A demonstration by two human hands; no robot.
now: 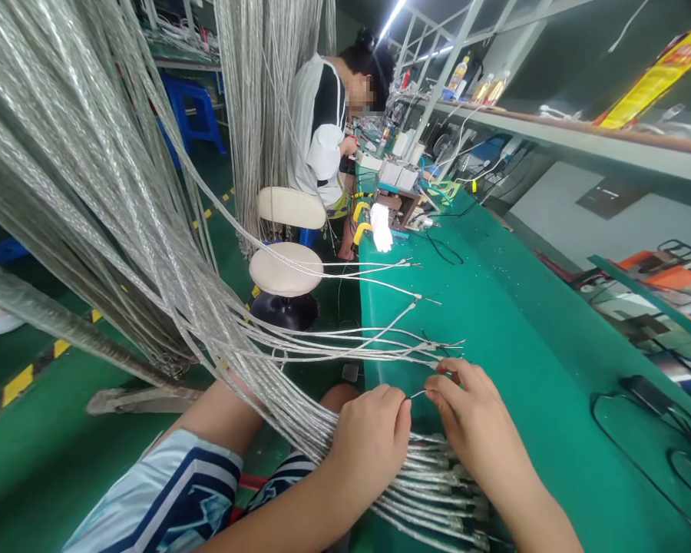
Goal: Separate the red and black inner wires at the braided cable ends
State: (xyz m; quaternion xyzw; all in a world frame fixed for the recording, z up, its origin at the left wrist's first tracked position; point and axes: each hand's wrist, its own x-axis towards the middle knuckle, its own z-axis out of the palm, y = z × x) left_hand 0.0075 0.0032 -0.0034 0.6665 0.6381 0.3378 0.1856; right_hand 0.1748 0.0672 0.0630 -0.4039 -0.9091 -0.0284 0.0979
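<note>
My left hand [374, 430] is closed on a silvery shielded cable close to its end, above a bundle of like cables [431, 484] lying over the bench edge. From its thumb a short thin wire [418, 394] runs across to my right hand [466, 399], whose thumb and forefinger pinch the other end. Fingers hide the exact grip at both ends. Beyond my hands, several separate cables [391, 349] reach onto the green bench mat, their stripped ends showing fine loose wires. More cables [120, 153] sweep down from the upper left across my lap.
A co-worker [322, 130] sits farther along the green bench [512, 338]. Near that person are a small machine [400, 196] and a white glove [381, 228]. A round stool [286, 269] stands left of the bench. A black adapter [648, 395] with cords lies at right, below a shelf [553, 127].
</note>
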